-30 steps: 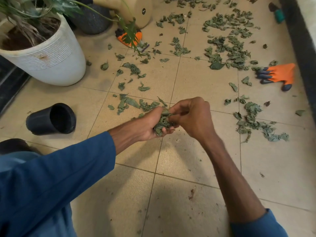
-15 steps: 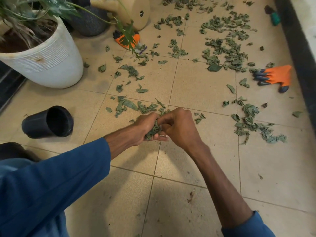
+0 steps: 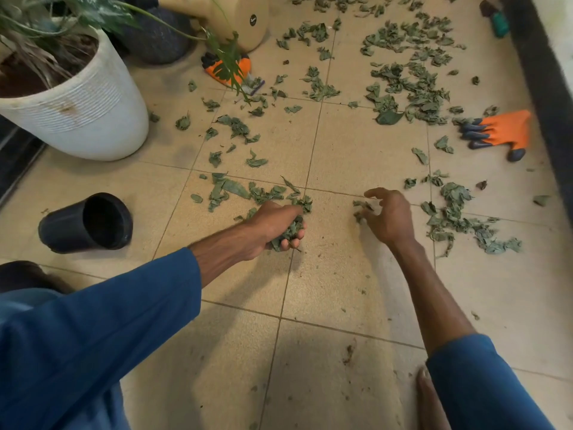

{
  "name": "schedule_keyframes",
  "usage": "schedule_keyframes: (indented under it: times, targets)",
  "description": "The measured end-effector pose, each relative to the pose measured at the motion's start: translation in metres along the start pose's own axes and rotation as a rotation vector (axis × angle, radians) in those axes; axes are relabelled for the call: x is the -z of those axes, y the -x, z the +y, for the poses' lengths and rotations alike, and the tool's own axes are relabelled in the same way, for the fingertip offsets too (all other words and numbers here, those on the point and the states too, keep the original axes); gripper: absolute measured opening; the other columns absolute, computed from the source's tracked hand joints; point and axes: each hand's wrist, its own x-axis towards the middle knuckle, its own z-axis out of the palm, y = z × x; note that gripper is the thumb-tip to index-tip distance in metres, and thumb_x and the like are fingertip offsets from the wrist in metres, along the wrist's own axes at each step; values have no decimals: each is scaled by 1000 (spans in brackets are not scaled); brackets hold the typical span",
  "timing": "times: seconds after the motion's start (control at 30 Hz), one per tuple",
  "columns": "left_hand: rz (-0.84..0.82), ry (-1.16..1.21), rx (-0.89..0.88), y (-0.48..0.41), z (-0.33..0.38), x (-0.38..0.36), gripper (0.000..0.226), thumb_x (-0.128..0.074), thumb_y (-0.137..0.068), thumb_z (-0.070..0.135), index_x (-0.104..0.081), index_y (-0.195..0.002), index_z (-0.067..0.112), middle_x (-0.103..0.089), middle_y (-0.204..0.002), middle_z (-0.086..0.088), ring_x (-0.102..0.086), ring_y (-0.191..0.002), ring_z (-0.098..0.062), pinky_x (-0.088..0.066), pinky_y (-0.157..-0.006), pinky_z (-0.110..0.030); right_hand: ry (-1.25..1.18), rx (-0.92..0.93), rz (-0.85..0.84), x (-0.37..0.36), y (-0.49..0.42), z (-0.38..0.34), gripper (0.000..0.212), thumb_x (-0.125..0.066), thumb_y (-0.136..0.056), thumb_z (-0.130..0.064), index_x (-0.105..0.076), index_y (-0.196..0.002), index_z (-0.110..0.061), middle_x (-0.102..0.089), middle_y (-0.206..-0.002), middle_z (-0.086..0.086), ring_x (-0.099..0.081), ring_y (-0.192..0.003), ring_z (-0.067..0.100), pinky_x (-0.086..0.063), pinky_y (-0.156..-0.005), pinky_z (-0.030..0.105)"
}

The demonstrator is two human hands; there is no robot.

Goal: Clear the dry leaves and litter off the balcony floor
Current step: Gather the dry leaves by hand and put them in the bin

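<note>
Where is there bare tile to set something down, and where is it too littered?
Barest: the near tiles below both hands, with only crumbs. Also the strip between the black pot and the left hand, and the tile ahead of the right hand. Crowded: the leaf scatter by the orange glove, and the leaf pile right of that hand.

A white planter (image 3: 93, 119) is standing at left, holding a green plant (image 3: 93, 13). A black pot (image 3: 68, 226) is lying on its side nearby. One orange glove (image 3: 502, 130) is lying at right, a second glove (image 3: 213, 72) beside a beige watering can (image 3: 248, 23).
</note>
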Motion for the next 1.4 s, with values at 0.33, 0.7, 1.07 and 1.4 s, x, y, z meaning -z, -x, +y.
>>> schedule_keyframes:
  times: [0.33,0.7,1.07,1.4]
  targets:
    - [-10,-45,-18,2,-1,1,22,-53,-98,18,-66,-82,11,-63,-63,-3,-56,-49,-15,-39,-38,-19,-136,-51,65,-17,11,17,16,-74,-87,-3,-78,-103,-7,-76,-96,5,-64,-73,6,-45,-65,10]
    - [-14,-12,10,2,0,-3,21,-56,-99,18,-66,-83,10,-65,-62,-5,-56,-48,-16,-40,-37,-19,-596,21,-157,42,27,-25,18,-83,-81,-8,-80,-98,-9,-79,-84,1,-74,-76,17,-61,-75,30]
    - [-66,250,51,9,7,-2,31,-39,-107,24,-68,-99,15,-66,-68,-4,-61,-57,-16,-41,-36,-17,-553,280,-291,35,63,-119,18,-87,-78,-13,-82,-94,-18,-75,-73,-6,-70,-68,8,-49,-62,13]
    - [-3,262,50,11,3,4,26,-49,-95,22,-62,-73,16,-58,-61,-1,-58,-48,-12,-44,-44,-21,-354,218,-162,15,81,-140,21,-88,-73,-9,-83,-91,-18,-74,-80,-6,-64,-64,-4,-47,-59,6]
